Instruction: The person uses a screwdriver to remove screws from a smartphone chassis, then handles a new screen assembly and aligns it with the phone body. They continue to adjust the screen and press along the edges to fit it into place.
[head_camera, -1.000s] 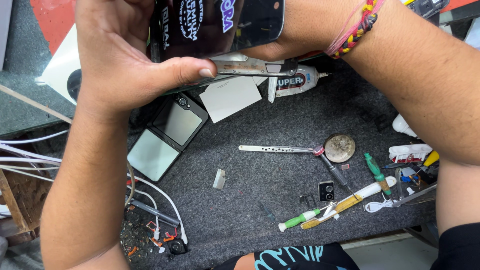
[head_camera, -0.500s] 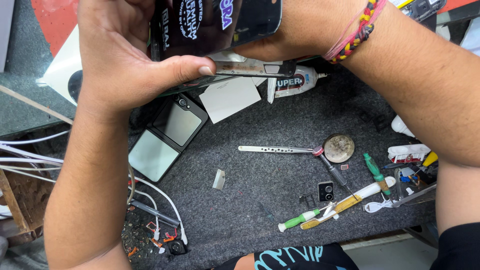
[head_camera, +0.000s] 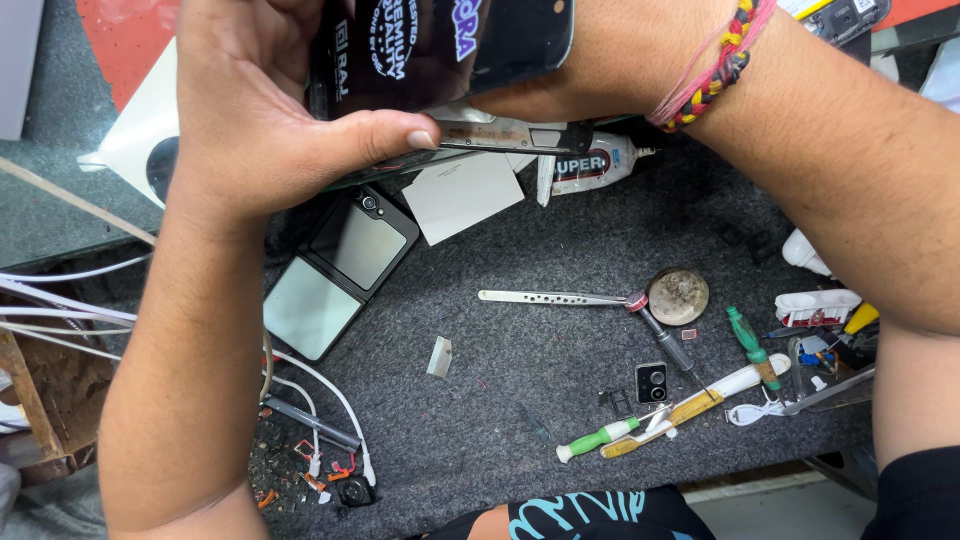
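My left hand (head_camera: 270, 120) and my right hand (head_camera: 590, 70) together hold a dark flat phone screen panel (head_camera: 440, 45) with a printed film on it, close under the camera at the top of the view. My left thumb presses along its lower metal edge (head_camera: 500, 135). My right wrist wears a braided red, yellow and black band (head_camera: 710, 65). Below the hands, on the grey mat (head_camera: 520, 260), lies an opened flip phone (head_camera: 340, 270).
A glue tube (head_camera: 595, 165) and a white card (head_camera: 465, 195) lie just under the panel. Metal tweezers (head_camera: 550, 297), a round tin lid (head_camera: 678, 297), screwdrivers (head_camera: 660, 415), a small camera module (head_camera: 651, 382) and white cables (head_camera: 320, 390) are spread over the mat.
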